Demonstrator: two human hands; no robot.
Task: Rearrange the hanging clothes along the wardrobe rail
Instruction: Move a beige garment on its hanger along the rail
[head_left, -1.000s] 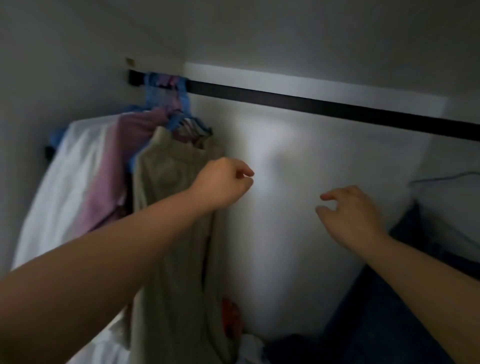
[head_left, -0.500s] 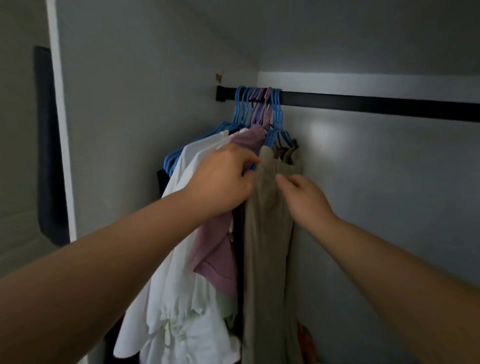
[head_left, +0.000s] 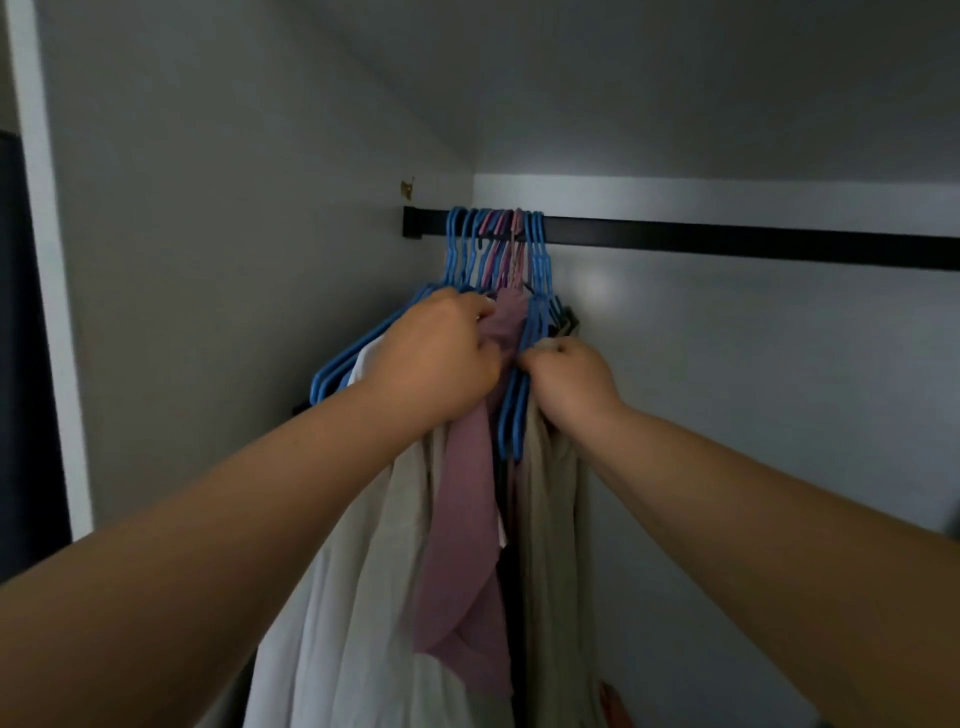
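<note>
Two hands up at the clothes, both closed into the bunch. Left hand (head_left: 434, 358) curled around the top of the mauve garment (head_left: 462, 519) and the hangers behind it, fingers hidden in the cloth. Right hand (head_left: 569, 379) pinched tight on the blue hangers (head_left: 514, 410) just beside the beige garment (head_left: 550, 519), knuckles toward the camera; cannot tell exactly which hanger is held.

All clothes pressed together at the far left end of the black rail (head_left: 727, 241), hooks (head_left: 493, 234) packed one against the other near the bracket. White garment (head_left: 363, 571) on the outer left, then mauve, then beige. Rest of the rail to the right bare as far as visible. Judged from this: hardly begun, nothing spread yet. Probably now separating one hanger from the group. Still to do: slide pieces to the right and space them along the rail. Risk of pulling several hangers at once, since so tightly packed.

Dim wardrobe interior, plain grey walls, sloped ceiling above. Pale patch of light on the back wall (head_left: 753, 415) under the rail. Small brass fitting (head_left: 408, 188) on the side wall near the rail end. Something reddish low at the bottom, too dark to identify.
</note>
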